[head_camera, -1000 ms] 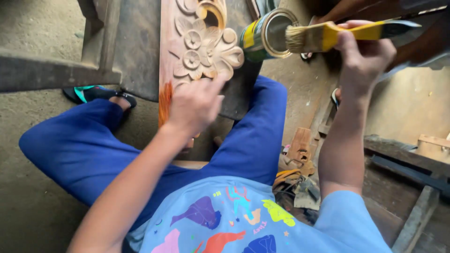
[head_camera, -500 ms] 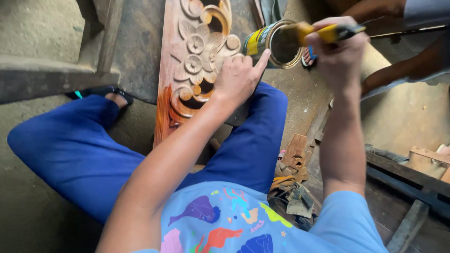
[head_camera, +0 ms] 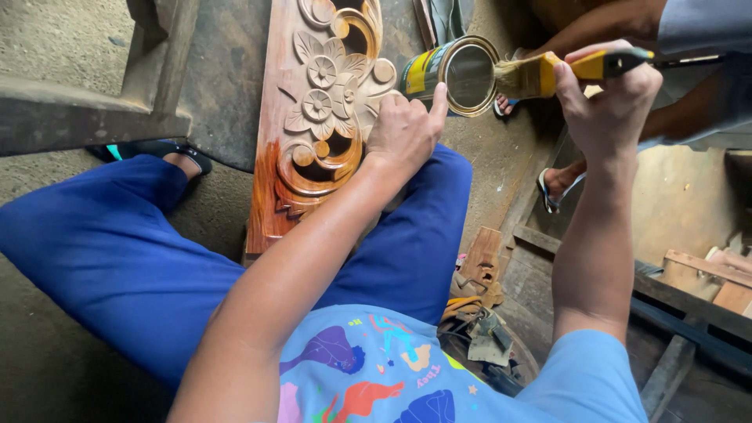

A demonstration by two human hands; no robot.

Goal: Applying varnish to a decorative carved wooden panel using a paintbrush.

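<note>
left hand point(head_camera: 403, 129): fingers curled, resting on carved wooden panel point(head_camera: 317, 117) with raised flowers and scrolls, lying across blue-trousered lap | right hand point(head_camera: 607, 98): gripping yellow-handled brush point(head_camera: 560, 72), bristles at open round tin point(head_camera: 454, 72) | panel top cut off

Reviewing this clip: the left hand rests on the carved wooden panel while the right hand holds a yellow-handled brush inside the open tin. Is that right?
Not quite. In the head view the right hand holds the yellow-handled brush beside the open tin, its bristles just outside the rim, not inside. The left hand does rest on the carved wooden panel.
</note>
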